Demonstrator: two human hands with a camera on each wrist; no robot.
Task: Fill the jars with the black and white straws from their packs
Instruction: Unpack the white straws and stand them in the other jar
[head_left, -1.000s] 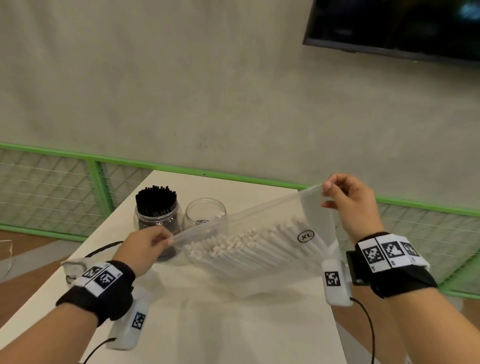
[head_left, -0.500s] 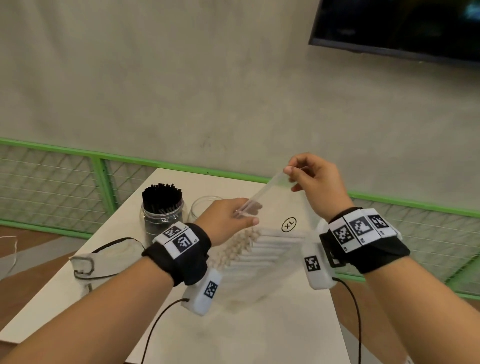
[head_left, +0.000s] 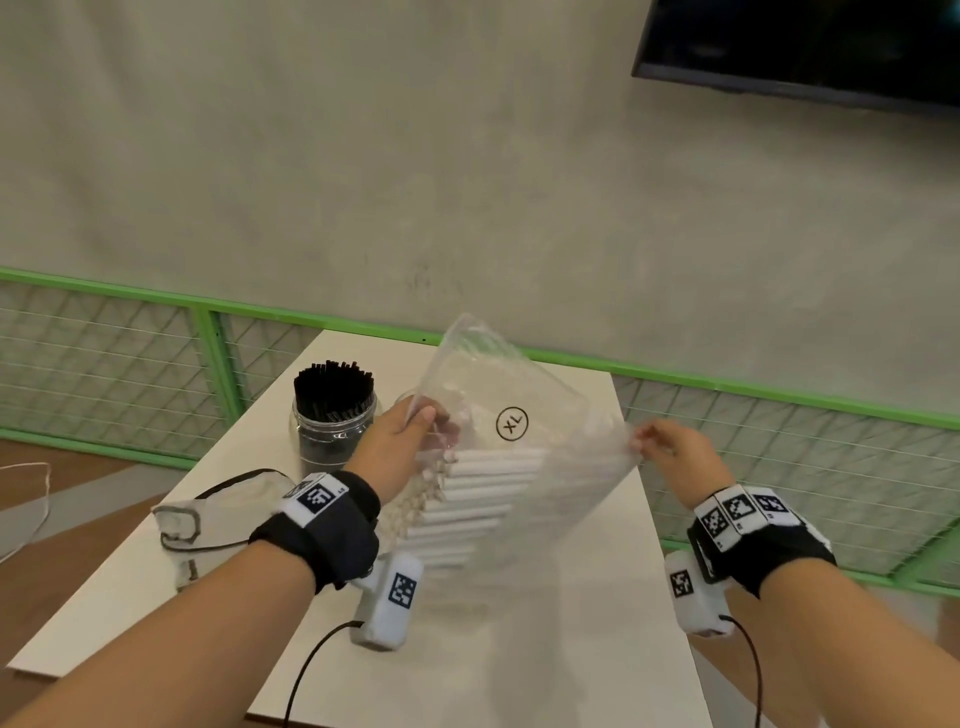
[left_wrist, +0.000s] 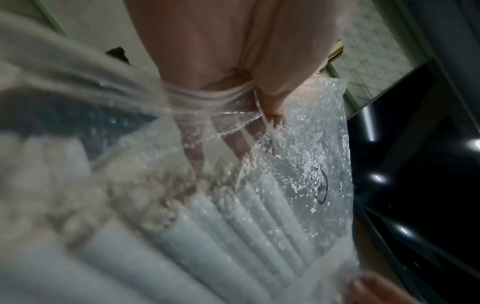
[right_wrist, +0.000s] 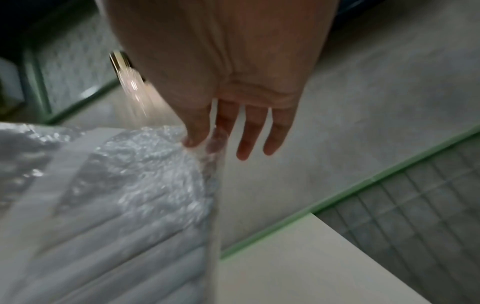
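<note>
Both forearms reach forward over the white table (head_left: 597, 649), each wrist wrapped in a black band with printed markers and a white camera unit hanging beneath it. The left hand (head_left: 397, 447) is raised with its back toward the head camera, and its thumb and fingers (left_wrist: 270, 96) pinch the left edge of the clear plastic pack (head_left: 514, 415), gathering the film into tight folds at the grip. Through the film, the left wrist view shows the other fingers lying behind the plastic. The right hand (head_left: 670, 447) is held level with the left and well apart from it; its thumb and forefinger pinch the pack's right edge, while the remaining fingers (right_wrist: 252, 131) stretch out straight and loose, touching nothing. Between the two grips the pack hangs stretched above the table, with a circled "XL" mark just right of the left fingers. The white straws (head_left: 488, 483) lie stacked crosswise in the lower part of the pack, below both sets of fingers, their open ends turned toward the left wrist. Beyond the left fingers and slightly left of them stands a clear jar (head_left: 332, 431) packed with upright black straws (head_left: 332, 387). Another clear jar just behind the left fingers is mostly hidden by the pack. A limp clear bag (head_left: 218, 514) lies flat on the table beside the left forearm.
</note>
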